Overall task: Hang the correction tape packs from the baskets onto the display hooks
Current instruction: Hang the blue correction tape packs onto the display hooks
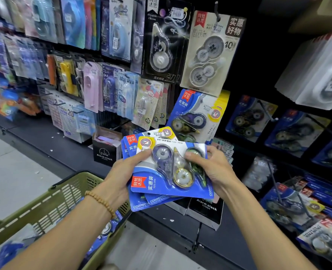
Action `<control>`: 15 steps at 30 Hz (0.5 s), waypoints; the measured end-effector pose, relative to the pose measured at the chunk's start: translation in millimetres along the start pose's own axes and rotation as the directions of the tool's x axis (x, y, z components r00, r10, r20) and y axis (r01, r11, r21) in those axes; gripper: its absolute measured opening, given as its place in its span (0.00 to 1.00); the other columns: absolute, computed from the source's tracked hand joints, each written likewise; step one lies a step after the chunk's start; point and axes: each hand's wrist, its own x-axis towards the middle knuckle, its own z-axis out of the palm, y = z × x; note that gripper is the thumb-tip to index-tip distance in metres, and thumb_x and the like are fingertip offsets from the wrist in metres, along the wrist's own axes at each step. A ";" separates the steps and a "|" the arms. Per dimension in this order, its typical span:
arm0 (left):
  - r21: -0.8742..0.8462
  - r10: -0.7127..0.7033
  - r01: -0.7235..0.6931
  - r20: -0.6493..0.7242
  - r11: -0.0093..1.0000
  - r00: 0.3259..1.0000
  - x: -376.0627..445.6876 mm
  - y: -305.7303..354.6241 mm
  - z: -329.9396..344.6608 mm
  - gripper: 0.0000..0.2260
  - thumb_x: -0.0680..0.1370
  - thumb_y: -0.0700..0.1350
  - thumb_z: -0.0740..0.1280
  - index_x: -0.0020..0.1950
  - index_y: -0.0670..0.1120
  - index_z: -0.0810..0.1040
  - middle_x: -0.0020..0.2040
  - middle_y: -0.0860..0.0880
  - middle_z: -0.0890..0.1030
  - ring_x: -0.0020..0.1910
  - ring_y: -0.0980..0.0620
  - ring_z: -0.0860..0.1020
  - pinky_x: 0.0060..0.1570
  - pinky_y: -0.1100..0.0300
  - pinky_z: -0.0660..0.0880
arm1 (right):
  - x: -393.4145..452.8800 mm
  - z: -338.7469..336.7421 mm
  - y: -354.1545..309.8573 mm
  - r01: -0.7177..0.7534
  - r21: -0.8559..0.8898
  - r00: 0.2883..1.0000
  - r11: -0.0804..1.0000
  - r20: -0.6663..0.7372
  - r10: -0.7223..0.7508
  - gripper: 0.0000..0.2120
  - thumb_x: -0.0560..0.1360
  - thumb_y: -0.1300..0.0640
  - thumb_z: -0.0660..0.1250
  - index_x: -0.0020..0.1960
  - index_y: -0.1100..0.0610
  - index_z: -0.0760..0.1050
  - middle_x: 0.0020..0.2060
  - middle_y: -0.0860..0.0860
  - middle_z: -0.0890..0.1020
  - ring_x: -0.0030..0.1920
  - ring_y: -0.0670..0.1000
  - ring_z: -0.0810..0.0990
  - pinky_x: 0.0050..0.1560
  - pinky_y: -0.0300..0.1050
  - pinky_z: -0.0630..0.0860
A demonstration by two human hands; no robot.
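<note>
Several packs (169, 170) are sitting fanned at frame centre; my left hand (122, 172) and right hand (213, 168) are gripping their edges. Light, stiff, slippery cards, probably best pinched near the hang-hole.

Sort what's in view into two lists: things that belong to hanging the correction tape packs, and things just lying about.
Job:
- blue correction tape packs, gripped by left hand and right hand
- green basket
- matching packs already hanging

Lying about:
- alarm clock boxes
- pink pack
- calculators
</note>
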 end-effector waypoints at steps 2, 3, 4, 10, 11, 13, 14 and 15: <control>-0.043 -0.010 0.011 0.012 0.999 1.000 -1.0 1.1 1.7 0.18 0.68 0.48 0.75 0.56 0.44 0.83 0.53 0.40 0.86 0.47 0.39 0.84 0.54 0.41 0.80 | 3.7 -2.3 2.3 0.011 0.065 1.000 0.998 -0.028 -0.009 0.27 0.68 0.62 0.80 0.63 0.63 0.74 0.52 0.63 0.85 0.44 0.58 0.86 0.39 0.50 0.82; -0.060 -0.010 0.011 0.008 0.998 1.000 -0.4 1.6 1.8 0.18 0.70 0.49 0.75 0.57 0.44 0.83 0.53 0.39 0.86 0.49 0.38 0.84 0.56 0.40 0.80 | 5.5 -4.7 3.5 0.035 0.096 0.997 0.995 -0.066 -0.029 0.26 0.69 0.62 0.79 0.63 0.63 0.74 0.52 0.63 0.85 0.43 0.57 0.86 0.39 0.49 0.82; -0.066 -0.007 0.007 0.000 0.998 1.000 0.5 2.4 1.4 0.19 0.70 0.49 0.75 0.59 0.44 0.83 0.54 0.39 0.85 0.51 0.38 0.84 0.57 0.39 0.79 | 6.2 -7.5 3.7 0.063 0.116 0.992 0.991 -0.115 -0.050 0.25 0.69 0.62 0.79 0.62 0.63 0.75 0.51 0.62 0.85 0.43 0.56 0.86 0.39 0.50 0.82; 0.003 0.045 -0.045 -0.125 0.999 0.991 9.0 2.7 4.8 0.11 0.75 0.46 0.75 0.54 0.42 0.84 0.48 0.39 0.87 0.45 0.40 0.85 0.49 0.43 0.82 | 5.8 -26.7 -5.8 0.192 0.135 0.953 0.972 -0.260 -0.152 0.11 0.72 0.64 0.76 0.54 0.59 0.81 0.47 0.58 0.87 0.42 0.53 0.86 0.49 0.54 0.83; 0.015 0.056 -0.055 -0.142 0.998 0.988 11.0 2.2 6.0 0.10 0.75 0.45 0.75 0.52 0.42 0.84 0.47 0.39 0.87 0.44 0.40 0.85 0.49 0.44 0.82 | 6.1 -29.2 -10.4 0.230 0.155 0.941 0.961 -0.288 -0.178 0.11 0.73 0.64 0.75 0.54 0.59 0.81 0.47 0.57 0.87 0.43 0.53 0.86 0.49 0.53 0.82; 0.030 0.073 -0.070 -0.156 0.997 0.985 14.1 2.2 7.5 0.08 0.75 0.45 0.75 0.51 0.43 0.84 0.45 0.41 0.87 0.41 0.41 0.85 0.48 0.45 0.82 | 9.9 -33.2 -20.6 0.308 0.195 0.907 0.931 -0.356 -0.225 0.11 0.74 0.63 0.75 0.55 0.57 0.81 0.49 0.55 0.87 0.48 0.54 0.86 0.50 0.54 0.82; 0.029 0.079 -0.076 -0.154 0.997 0.985 15.2 2.5 7.7 0.07 0.75 0.45 0.75 0.50 0.43 0.84 0.44 0.42 0.87 0.40 0.42 0.85 0.47 0.46 0.82 | 12.6 -34.1 -25.8 0.344 0.212 0.888 0.915 -0.392 -0.243 0.11 0.74 0.63 0.75 0.55 0.55 0.81 0.49 0.54 0.87 0.49 0.55 0.86 0.50 0.55 0.82; 0.025 0.083 -0.081 -0.148 0.996 0.985 16.3 2.7 7.9 0.07 0.76 0.45 0.74 0.50 0.44 0.84 0.44 0.42 0.87 0.39 0.43 0.85 0.45 0.48 0.82 | 16.4 -34.4 -30.4 0.374 0.227 0.869 0.899 -0.425 -0.254 0.12 0.74 0.63 0.75 0.55 0.54 0.80 0.49 0.53 0.87 0.49 0.55 0.86 0.51 0.56 0.82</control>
